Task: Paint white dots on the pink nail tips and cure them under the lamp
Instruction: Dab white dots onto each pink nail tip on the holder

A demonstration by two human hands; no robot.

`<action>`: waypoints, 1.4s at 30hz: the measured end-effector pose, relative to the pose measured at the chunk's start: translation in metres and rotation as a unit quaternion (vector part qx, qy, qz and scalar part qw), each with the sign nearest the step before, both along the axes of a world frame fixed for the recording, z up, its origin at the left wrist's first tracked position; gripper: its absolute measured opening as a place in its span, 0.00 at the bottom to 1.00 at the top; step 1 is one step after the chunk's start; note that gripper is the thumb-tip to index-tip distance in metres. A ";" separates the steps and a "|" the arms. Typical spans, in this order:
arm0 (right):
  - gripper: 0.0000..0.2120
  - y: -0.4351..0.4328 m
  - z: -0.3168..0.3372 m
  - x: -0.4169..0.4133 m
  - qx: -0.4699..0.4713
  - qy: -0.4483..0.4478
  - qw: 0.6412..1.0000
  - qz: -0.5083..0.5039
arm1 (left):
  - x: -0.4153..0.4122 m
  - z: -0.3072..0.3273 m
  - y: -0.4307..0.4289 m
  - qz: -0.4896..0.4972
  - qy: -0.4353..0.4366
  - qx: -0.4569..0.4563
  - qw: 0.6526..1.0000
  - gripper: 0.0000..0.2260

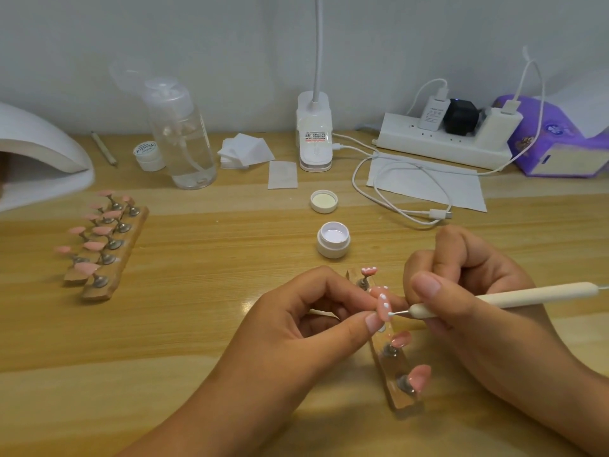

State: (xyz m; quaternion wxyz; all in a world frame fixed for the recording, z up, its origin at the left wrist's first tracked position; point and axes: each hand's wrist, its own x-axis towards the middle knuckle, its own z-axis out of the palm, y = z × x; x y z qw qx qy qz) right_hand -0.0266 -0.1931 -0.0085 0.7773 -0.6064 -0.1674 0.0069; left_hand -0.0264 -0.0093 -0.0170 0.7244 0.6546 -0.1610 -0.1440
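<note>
The lamp (43,150) stands well apart, beyond and left of the left hand (296,324). The left hand pinches one tip (384,308) between thumb and forefinger; the right hand (468,291) grips the pen (527,293) near its point, which touches the tip. The tip is probably light, stiff and slick; wet dots (382,296) smear, so hold edges only.

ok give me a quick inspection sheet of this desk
surface: pale wooden table, no spills seen
job's things: pink nail tip with white dots; cream pen-shaped dotting tool at it; open white jar, white lid beside; wooden strips of pink tips; white curing lamp left
clutter: clear plastic pump bottle, white square wipes, purple tissue box
grips: left hand pinches the nail tip; right hand holds the dotting tool
cables: white power strip, three plugs; loose white cable on paper
surroundings: plain pale wall
</note>
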 end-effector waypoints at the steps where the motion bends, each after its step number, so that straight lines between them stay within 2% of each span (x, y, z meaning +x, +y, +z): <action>1: 0.15 0.000 0.000 0.000 0.000 -0.001 1.000 0.000 | 0.000 0.000 0.000 0.003 0.002 0.002 1.000 0.08; 42: 0.15 -0.002 -0.003 0.001 -0.011 -0.002 1.000 0.003 | 0.000 0.000 0.001 0.007 0.002 0.013 1.000 0.08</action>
